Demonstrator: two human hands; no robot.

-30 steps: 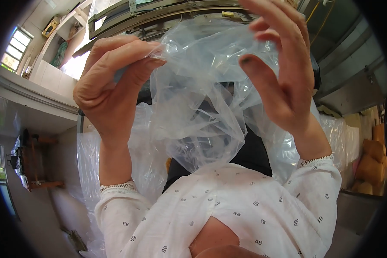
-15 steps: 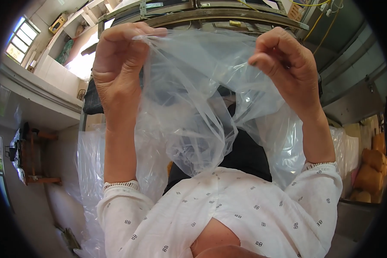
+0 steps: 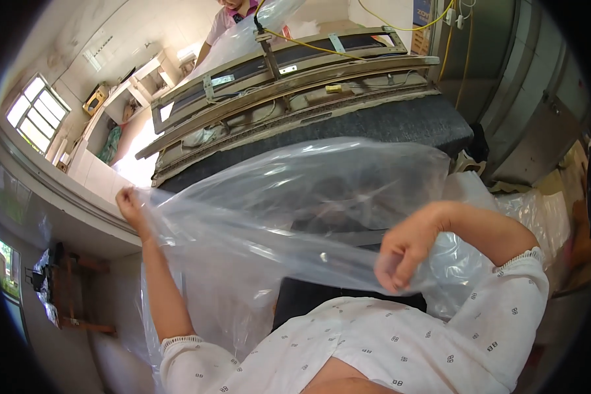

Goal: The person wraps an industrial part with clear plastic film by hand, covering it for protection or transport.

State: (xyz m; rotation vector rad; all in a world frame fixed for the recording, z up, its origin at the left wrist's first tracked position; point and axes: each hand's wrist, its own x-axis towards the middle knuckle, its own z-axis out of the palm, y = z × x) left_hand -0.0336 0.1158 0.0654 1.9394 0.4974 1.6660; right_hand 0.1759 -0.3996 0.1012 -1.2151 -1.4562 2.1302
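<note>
Item 1: film, clear, 1 sheet, billowed and creased. Place: before the person, above the lap, overlapping the view of the bench's near edge; whether it touches that edge cannot be told.

Item 2: left hand, arm reached out beyond the bench's left end, fingers clenched on a gathered corner of the film.

Item 3: right hand, bent inward near the waist, slightly blurred; fingers curled in and apparently pinching the film's near edge.

Step in hand, as judged: drawing the film out wide between 2 hands. The next move would seem to call for both grips held firm and the slack kept even, lest the sheet fold on itself.

Surroundings: metal bar along the bench's far edge, with 1 yellow block; 1 co-worker beyond; loose plastic at right.
</note>
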